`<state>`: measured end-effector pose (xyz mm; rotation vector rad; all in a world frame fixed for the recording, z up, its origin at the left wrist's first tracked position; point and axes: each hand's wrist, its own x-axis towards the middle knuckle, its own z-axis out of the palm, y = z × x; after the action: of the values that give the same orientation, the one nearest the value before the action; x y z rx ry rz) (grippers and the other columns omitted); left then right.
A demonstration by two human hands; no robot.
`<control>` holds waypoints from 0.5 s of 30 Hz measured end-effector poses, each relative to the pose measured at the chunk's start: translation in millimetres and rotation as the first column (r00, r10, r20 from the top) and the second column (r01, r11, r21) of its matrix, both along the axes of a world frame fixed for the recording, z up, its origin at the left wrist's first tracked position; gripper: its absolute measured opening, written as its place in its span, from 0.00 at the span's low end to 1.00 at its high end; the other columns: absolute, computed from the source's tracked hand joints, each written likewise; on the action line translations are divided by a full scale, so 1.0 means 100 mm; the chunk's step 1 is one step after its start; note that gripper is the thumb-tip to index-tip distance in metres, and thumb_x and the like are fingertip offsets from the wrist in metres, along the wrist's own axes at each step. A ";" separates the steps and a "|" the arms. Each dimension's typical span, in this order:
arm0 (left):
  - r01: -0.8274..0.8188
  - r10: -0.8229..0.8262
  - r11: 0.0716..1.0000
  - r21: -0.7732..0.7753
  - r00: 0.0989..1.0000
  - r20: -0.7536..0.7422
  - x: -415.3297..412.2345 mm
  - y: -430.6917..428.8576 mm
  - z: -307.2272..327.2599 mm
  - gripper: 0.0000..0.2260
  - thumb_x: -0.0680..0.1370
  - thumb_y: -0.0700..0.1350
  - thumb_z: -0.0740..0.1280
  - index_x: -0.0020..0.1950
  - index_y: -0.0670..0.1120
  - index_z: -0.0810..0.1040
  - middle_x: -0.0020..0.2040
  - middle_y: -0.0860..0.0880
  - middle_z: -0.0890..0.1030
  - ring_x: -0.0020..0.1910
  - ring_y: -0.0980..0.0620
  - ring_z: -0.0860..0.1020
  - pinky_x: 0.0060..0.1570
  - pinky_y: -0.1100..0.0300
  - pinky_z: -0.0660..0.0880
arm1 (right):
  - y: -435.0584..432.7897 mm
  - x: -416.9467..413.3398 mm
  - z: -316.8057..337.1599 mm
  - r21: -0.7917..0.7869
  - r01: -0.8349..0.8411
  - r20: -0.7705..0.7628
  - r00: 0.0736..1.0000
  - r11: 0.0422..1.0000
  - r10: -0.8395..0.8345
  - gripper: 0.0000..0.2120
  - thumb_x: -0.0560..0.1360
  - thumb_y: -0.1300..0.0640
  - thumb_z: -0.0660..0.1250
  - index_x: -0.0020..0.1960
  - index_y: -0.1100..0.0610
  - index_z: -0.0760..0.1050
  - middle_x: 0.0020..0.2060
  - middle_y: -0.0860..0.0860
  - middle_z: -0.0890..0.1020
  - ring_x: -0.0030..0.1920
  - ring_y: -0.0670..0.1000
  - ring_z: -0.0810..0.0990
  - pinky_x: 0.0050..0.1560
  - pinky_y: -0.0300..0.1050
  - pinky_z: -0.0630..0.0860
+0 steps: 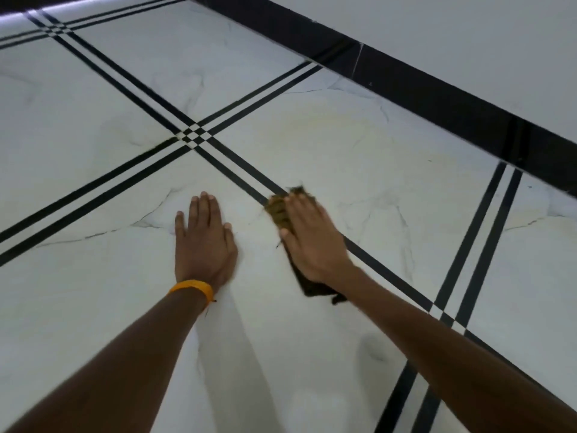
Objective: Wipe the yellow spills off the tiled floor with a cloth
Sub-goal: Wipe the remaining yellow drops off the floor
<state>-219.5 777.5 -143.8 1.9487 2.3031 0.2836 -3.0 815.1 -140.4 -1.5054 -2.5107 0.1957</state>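
Observation:
My right hand (312, 239) lies flat with straight fingers on a dark brownish cloth (279, 212), pressing it onto the white marbled tiled floor (93, 120) across a black double stripe. The cloth shows past my fingertips and behind my wrist, its front part stained yellowish. My left hand (204, 242) rests flat on the tile to the left of the cloth, fingers spread, an orange band on the wrist. A faint yellow smear (321, 126) spreads over the tile beyond the cloth.
Black double stripes (193, 137) cross the floor and meet at a checkered junction ahead of my left hand. A black skirting band (437, 98) runs along the base of the white wall (468, 35) at the upper right.

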 end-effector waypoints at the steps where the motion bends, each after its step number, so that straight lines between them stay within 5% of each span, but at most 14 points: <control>1: -0.002 0.002 1.000 0.007 1.000 0.001 -0.02 0.01 0.01 0.27 0.84 0.47 0.50 0.81 0.39 0.51 0.82 0.41 0.54 0.81 0.44 0.52 0.79 0.42 0.48 | 0.07 0.21 0.00 0.016 0.071 0.000 0.998 0.997 -0.071 0.28 0.83 0.48 0.50 0.81 0.58 0.60 0.79 0.56 0.64 0.80 0.58 0.60 0.80 0.52 0.53; 5: -0.005 0.005 1.000 0.025 1.000 0.006 -0.08 0.02 -0.07 0.27 0.84 0.48 0.50 0.81 0.39 0.52 0.82 0.41 0.54 0.81 0.44 0.52 0.79 0.43 0.47 | 0.46 0.32 0.04 -0.016 0.412 0.051 0.910 0.911 -0.411 0.30 0.84 0.47 0.48 0.81 0.63 0.55 0.80 0.60 0.60 0.81 0.58 0.56 0.81 0.54 0.49; 8: 0.011 -0.011 1.000 -0.002 0.998 0.058 -0.15 0.02 -0.08 0.26 0.84 0.46 0.52 0.81 0.39 0.53 0.82 0.41 0.54 0.81 0.44 0.51 0.79 0.45 0.46 | 0.00 -0.27 -0.02 -0.028 0.190 0.007 0.982 0.981 -0.190 0.30 0.83 0.47 0.46 0.80 0.61 0.60 0.77 0.60 0.66 0.79 0.60 0.61 0.80 0.56 0.53; 12: 0.129 -0.111 0.987 -0.098 0.979 0.171 -0.16 -0.10 0.11 0.26 0.84 0.43 0.55 0.81 0.38 0.53 0.82 0.40 0.52 0.81 0.40 0.50 0.78 0.43 0.48 | -0.94 -0.12 -0.03 -0.060 -0.174 0.085 0.980 0.983 0.179 0.32 0.83 0.44 0.43 0.82 0.61 0.55 0.81 0.55 0.59 0.82 0.55 0.53 0.81 0.53 0.48; 15: 0.188 -0.160 0.969 -0.160 0.972 0.171 -0.17 -0.47 0.25 0.27 0.84 0.43 0.56 0.81 0.38 0.53 0.81 0.40 0.53 0.81 0.40 0.51 0.78 0.44 0.50 | -1.09 0.32 -0.01 -0.056 -0.116 0.077 0.990 0.992 0.120 0.32 0.83 0.44 0.42 0.82 0.60 0.53 0.82 0.54 0.56 0.82 0.54 0.52 0.81 0.53 0.47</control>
<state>-236.9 730.2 -119.2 1.9491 1.9732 0.2026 29.4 706.5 -141.5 -1.4113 -2.6804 0.2232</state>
